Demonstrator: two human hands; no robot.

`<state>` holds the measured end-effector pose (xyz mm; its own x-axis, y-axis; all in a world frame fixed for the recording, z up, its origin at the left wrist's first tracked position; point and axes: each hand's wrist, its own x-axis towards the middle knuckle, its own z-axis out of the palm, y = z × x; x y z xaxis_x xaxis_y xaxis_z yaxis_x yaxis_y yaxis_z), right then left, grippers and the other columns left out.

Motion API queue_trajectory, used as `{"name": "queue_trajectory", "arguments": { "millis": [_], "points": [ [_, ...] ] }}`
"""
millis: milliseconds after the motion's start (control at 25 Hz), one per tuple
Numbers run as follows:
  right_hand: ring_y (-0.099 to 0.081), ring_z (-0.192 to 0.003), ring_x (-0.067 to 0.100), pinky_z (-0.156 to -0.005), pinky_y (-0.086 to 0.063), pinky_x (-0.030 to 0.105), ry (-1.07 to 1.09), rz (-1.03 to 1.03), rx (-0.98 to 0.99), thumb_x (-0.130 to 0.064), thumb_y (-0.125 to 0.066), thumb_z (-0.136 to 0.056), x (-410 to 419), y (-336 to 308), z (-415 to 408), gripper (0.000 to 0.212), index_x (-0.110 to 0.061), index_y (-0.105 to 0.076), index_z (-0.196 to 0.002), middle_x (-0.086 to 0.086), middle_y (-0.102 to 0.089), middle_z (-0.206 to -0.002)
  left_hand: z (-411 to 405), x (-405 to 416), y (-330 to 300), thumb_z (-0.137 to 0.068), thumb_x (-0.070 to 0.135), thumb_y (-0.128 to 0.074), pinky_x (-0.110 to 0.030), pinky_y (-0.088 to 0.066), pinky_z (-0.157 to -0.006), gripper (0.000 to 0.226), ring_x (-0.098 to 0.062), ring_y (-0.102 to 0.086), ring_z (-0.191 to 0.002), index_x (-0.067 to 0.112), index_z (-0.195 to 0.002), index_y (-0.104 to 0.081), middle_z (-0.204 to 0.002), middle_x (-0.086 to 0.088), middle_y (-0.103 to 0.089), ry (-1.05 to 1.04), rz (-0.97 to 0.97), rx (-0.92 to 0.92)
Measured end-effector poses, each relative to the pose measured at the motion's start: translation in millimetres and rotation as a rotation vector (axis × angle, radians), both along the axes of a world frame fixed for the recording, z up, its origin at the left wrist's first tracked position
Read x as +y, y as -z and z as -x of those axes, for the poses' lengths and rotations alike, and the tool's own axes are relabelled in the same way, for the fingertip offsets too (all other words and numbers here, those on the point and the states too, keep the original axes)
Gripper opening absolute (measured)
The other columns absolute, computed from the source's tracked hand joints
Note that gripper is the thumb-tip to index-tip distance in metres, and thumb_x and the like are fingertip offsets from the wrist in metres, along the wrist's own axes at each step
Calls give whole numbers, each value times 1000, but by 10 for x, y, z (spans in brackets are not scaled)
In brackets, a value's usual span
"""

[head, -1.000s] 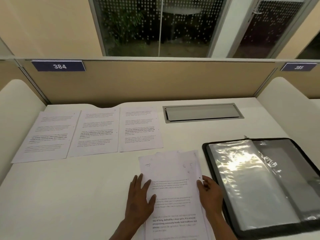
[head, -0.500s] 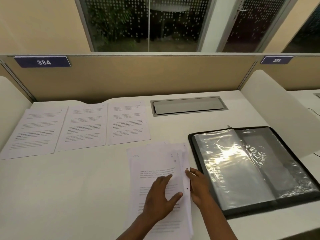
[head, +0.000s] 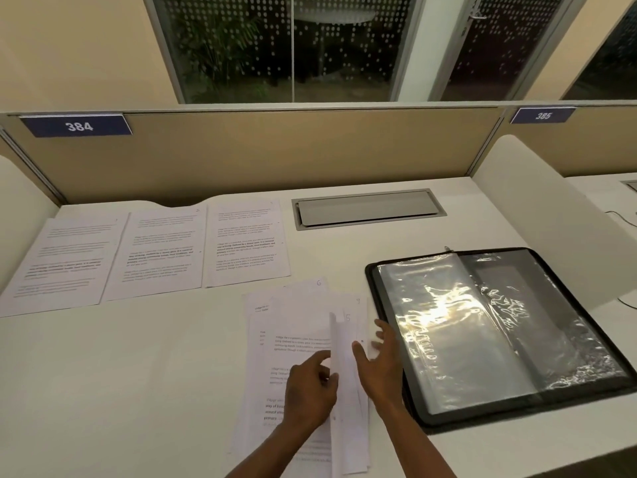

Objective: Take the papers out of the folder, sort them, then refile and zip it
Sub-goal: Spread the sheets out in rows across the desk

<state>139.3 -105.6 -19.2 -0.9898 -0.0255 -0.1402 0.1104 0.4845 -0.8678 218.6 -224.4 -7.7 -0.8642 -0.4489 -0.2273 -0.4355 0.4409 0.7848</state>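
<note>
Both hands' fingers [head: 324, 357] blur against the lifted sheet [head: 339, 346], grip unclear.

A white bench [head: 138, 374] runs up to a tan partition panel [head: 262, 157]. On that panel's top edge sit blue number plates, 384 [head: 76, 125] at its left end and 385 [head: 542, 115] past its right end. Below the panel, a grey flap cover [head: 368, 209] is set into the bench. Above the panel, a dark window [head: 293, 46] shows foliage, with cream wall [head: 76, 46] to its left.
</note>
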Motion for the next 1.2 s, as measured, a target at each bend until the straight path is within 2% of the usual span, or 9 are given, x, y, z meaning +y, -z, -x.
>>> {"name": "queue_trajectory", "arguments": {
  "millis": [120,240,320,480,640,760,840,1000,1200],
  "points": [
    [-59,-101,4,-84,-49,21,12,-27,183,-46,-72,-86,0,-120,-70,39,-30,-61,-119,-15,-61,-113,27,40,-74,-85,35,-76,-5,-49,-65,34,1,-68,-70,33,-117,-65,-79,19,-70,-143,-79,53],
    [-71,-89,7,-77,-61,29,-134,125,-96,-68,-66,-78,1,-302,-56,43,-39,-64,-110,-15,-71,-98,92,107,-215,-85,33,-77,-9,-54,-68,29,9,-66,-78,38,-112,-64,-82,22,-70,-154,-102,147],
    [-71,-97,8,-84,-62,33,-271,221,-225,-57,-68,-85,28,-333,7,38,-40,-63,-119,-12,-73,-105,174,157,-297,-88,32,-74,-10,-55,-75,29,7,-67,-85,41,-114,-64,-96,26,-69,-89,-128,194],
    [-69,-108,9,-89,-59,33,-333,350,-245,-20,-65,-97,120,-370,221,34,-38,-62,-126,-14,-72,-116,336,137,-346,-91,31,-71,-13,-53,-88,36,2,-67,-98,38,-125,-62,-117,19,-68,55,-198,194],
    [-74,-93,19,-76,-63,43,-315,319,-264,-8,-67,-93,258,-440,565,43,-35,-61,-126,-2,-74,-112,459,-47,-351,-88,23,-74,-28,-57,-90,31,3,-63,-101,41,-111,-65,-113,21,-66,-166,-186,282],
    [-75,-90,25,-71,-63,41,-332,387,-281,-3,-67,-93,310,-626,879,39,-25,-61,-125,1,-76,-108,604,-303,-329,-87,32,-74,-39,-46,-107,43,-6,-53,-122,33,-128,-60,-134,16,-56,-347,-93,203],
    [-75,-91,31,-71,-63,44,-323,472,-300,0,-68,-91,292,-773,1143,37,-21,-63,-122,4,-76,-107,736,-507,-376,-87,42,-73,-42,-39,-113,62,-14,-46,-131,32,-143,-47,-142,12,-47,-358,-166,81],
    [-73,-94,37,-80,-60,55,-253,526,-310,1,-67,-91,127,-838,1793,35,-14,-64,-122,13,-75,-108,1138,-873,-461,-88,27,-75,-43,-49,-99,68,-15,-57,-116,38,-145,-41,-131,7,-57,-323,-513,79],
    [-72,-97,32,-79,-60,48,-220,435,-265,-9,-73,-89,-229,-681,2549,45,-20,-58,-130,14,-72,-113,1820,-1130,-488,-87,1,-71,-37,-58,-83,57,-21,-67,-104,36,-129,-56,-117,-6,-68,-372,-525,172]
  ]
}}
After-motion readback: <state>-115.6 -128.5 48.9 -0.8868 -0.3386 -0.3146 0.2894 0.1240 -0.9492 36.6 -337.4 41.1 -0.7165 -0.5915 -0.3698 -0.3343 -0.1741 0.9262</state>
